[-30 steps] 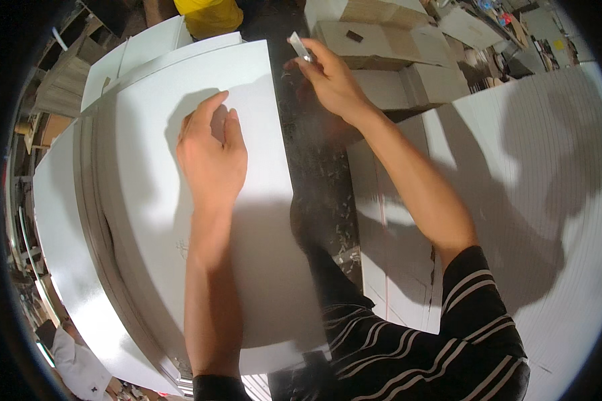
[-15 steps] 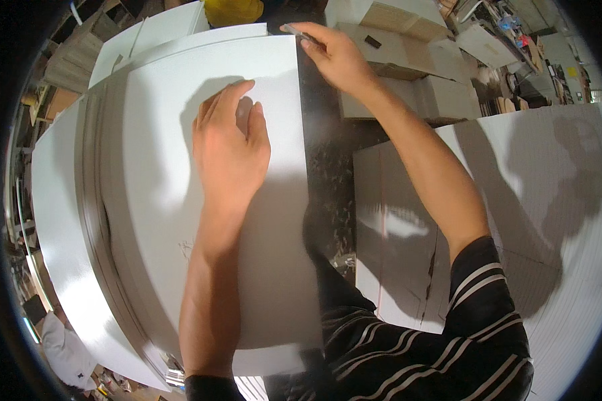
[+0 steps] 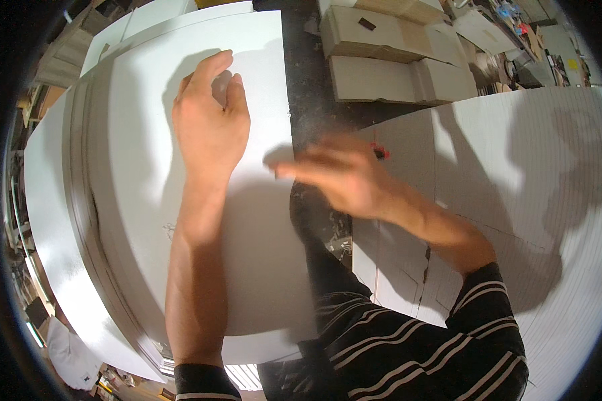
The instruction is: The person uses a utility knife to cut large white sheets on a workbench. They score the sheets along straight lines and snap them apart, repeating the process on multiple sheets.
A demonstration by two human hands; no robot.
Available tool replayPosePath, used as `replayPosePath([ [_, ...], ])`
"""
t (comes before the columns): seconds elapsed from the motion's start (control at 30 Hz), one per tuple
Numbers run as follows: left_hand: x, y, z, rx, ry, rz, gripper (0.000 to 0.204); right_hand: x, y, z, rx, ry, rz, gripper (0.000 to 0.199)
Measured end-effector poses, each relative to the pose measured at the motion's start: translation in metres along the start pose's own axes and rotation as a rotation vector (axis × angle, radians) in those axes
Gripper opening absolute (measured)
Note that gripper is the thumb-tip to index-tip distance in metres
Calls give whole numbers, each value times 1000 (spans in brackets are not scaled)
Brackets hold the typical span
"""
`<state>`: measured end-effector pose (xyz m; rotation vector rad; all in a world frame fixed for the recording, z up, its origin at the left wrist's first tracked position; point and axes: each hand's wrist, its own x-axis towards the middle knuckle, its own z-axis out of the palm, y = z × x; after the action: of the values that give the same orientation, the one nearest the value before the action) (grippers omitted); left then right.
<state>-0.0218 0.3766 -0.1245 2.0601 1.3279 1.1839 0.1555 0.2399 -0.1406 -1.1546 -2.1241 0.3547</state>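
We press left hand flat, fingers spread, on top white board of stack. Right hand blurred at board's right edge; grip unclear, small red-tipped tool beside it. Edge pass looks partway; lower stretch left.

Top sheet of the stack, centre left: smooth, matt white board, probably card or foam board; layered edges show along the lower left. Ribbed white panels, right of frame: matt, finely lined, with ragged breaks. Boxes, upper right: plain brown cardboard, matt. Surface, the strip between: dark, dusty, dull. Sleeves, bottom: soft striped cloth.
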Motion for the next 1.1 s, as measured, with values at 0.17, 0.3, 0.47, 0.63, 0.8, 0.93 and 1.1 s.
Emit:
replayPosePath([
  [0.17,-1,3,-2,42,-17,-16,27,-4,-3,-10,152,66,19,44],
  [0.3,1,5,-1,27,-28,-22,28,52,72,-16,305,285,393,37],
  [0.47,2,6,0,52,-35,-4,28,114,144,7,411,396,454,35],
  [0.63,-2,9,0,8,-1,10,27,121,145,18,420,442,369,36],
  [0.8,0,7,1,26,28,49,24,95,122,16,293,328,278,38],
  [0.93,0,3,1,0,37,43,23,49,66,26,238,354,127,40],
  [1.1,5,-4,1,-6,55,69,23,-4,-12,32,314,252,135,46],
])
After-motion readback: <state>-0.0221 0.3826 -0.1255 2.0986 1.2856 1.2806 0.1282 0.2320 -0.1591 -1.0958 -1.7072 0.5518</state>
